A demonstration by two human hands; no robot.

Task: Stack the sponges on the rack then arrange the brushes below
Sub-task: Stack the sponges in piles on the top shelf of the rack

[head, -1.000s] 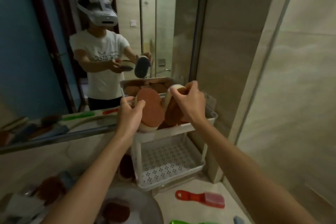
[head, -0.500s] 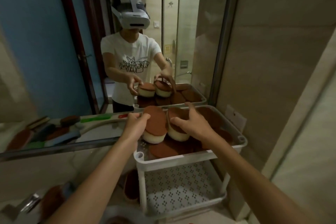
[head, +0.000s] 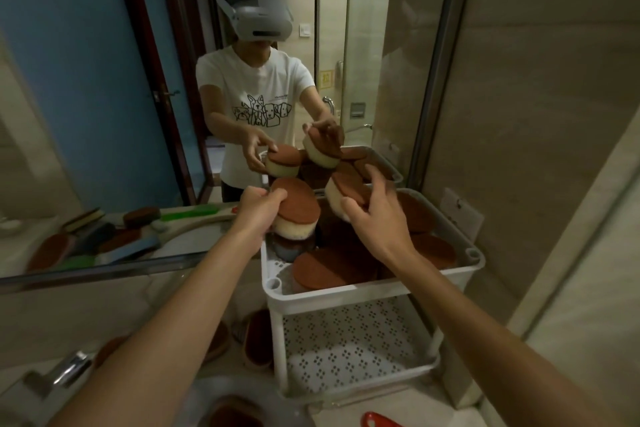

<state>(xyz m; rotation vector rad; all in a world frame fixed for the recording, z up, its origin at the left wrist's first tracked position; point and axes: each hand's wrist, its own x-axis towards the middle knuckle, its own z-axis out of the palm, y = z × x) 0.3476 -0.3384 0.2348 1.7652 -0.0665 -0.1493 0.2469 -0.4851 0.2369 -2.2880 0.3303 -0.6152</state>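
A white two-tier rack (head: pixel 367 295) stands against the mirror. Several oval sponges with brown tops and cream bases lie in its top tray. My left hand (head: pixel 258 217) grips one sponge (head: pixel 298 210) by its left edge, over the tray's back left corner. My right hand (head: pixel 375 215) holds a second sponge (head: pixel 341 189), tilted on edge, just right of the first. The lower perforated shelf (head: pixel 349 350) holds nothing. A red brush handle (head: pixel 379 421) shows at the bottom edge.
The mirror (head: pixel 104 114) behind reflects a person, the sponges and brushes on the counter. A chrome tap (head: pixel 65 371) and the sink lie lower left, with more brown sponges (head: pixel 256 340) beside the rack. A tiled wall and glass panel close the right side.
Both hands have stayed over the top tray with their sponges; the right sponge has tipped up more on edge. The view has moved closer to the rack.
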